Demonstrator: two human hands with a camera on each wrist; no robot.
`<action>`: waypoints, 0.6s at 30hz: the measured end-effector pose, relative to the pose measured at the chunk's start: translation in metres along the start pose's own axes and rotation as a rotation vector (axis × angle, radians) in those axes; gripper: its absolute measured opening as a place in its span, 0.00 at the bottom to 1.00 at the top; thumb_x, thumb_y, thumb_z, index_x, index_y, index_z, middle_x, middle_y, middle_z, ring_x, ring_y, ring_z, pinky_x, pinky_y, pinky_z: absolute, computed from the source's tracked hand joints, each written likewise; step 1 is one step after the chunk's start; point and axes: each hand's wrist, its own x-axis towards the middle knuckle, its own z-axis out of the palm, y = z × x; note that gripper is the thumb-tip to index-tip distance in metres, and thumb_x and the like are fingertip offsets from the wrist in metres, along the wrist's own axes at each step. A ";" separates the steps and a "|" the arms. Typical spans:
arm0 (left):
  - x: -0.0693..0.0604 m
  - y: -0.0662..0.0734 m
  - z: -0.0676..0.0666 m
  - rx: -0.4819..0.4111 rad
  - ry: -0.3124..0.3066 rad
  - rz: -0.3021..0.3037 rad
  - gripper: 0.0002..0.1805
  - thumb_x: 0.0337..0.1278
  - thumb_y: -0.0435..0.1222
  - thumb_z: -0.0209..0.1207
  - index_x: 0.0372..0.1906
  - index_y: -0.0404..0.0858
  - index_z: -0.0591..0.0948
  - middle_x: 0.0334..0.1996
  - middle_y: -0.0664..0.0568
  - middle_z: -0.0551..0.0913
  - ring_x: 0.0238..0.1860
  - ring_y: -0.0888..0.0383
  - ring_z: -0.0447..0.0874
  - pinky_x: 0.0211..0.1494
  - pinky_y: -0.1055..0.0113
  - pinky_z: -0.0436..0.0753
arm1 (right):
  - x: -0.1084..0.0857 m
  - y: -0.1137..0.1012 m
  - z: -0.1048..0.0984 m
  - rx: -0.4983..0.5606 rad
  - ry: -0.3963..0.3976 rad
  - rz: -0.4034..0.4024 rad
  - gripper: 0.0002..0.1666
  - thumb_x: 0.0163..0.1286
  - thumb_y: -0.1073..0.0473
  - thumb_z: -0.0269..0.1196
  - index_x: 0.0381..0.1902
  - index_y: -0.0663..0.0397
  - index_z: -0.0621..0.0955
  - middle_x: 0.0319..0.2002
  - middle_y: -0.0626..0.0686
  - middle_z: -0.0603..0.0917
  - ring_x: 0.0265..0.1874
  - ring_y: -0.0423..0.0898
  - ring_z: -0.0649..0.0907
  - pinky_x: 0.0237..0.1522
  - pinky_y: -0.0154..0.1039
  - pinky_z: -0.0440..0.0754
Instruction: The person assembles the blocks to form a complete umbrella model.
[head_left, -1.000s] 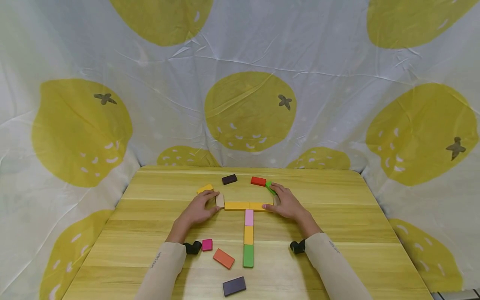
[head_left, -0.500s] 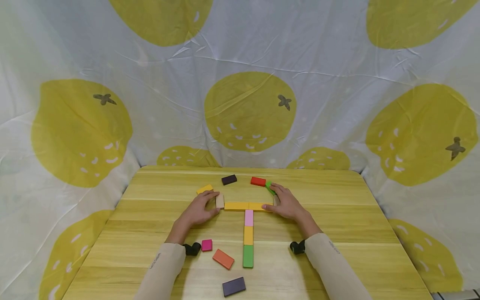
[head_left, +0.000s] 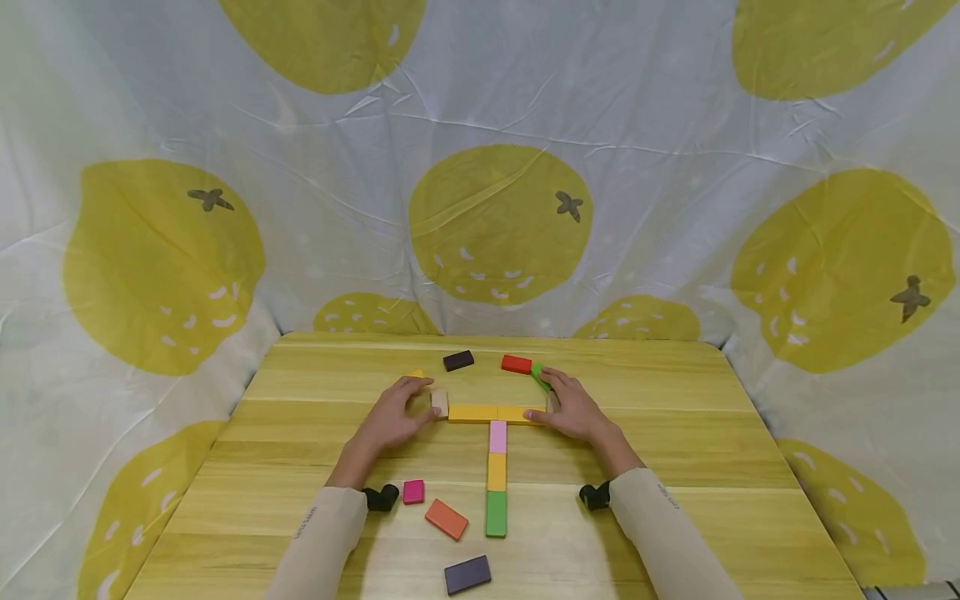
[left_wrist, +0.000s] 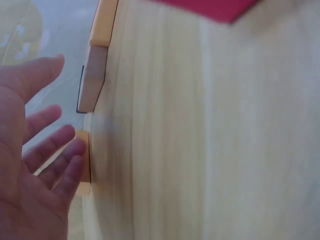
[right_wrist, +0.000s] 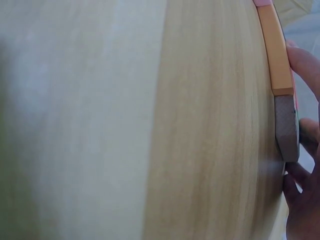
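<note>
A person's left hand (head_left: 392,418), fingers loose and released, edges outward from the left beige block (head_left: 439,403) at the nine o'clock end of a T of domino-like blocks, now covering more of the outer yellow block (head_left: 416,374) at ten o'clock than a moment ago; the blocks themselves keep their places. The shift suggests the left beige block can lie without that grip, though whether the thumb tip grazes it is unclear. At three o'clock, the right hand (head_left: 574,408) arches over the right beige block (right_wrist: 287,127), thumb at the yellow crossbar (head_left: 487,414), fingers by a slanted green block (head_left: 539,377); whether that grip squeezes anything, the pictures do not tell. The stem of pink block (head_left: 498,437), yellow stem block (head_left: 497,472) and green stem block (head_left: 497,514) runs to six o'clock. A black block (head_left: 458,361) at eleven and a red block (head_left: 517,364) at one lie short of the far edge of the surface (head_left: 750,500). Room for moving appears widest at four o'clock, between stem and right sleeve (head_left: 663,525); eight o'clock is tighter, a magenta block (head_left: 414,492) sitting near the left wrist camera (head_left: 381,498), with a coral block (head_left: 447,520) at seven.
</note>
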 end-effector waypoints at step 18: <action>0.018 -0.042 -0.026 0.168 0.064 -0.077 0.31 0.68 0.42 0.63 0.71 0.32 0.74 0.67 0.33 0.73 0.68 0.34 0.72 0.70 0.37 0.73 | 0.002 0.005 0.003 0.004 -0.008 0.011 0.58 0.64 0.29 0.67 0.81 0.50 0.61 0.82 0.52 0.58 0.79 0.61 0.61 0.75 0.64 0.65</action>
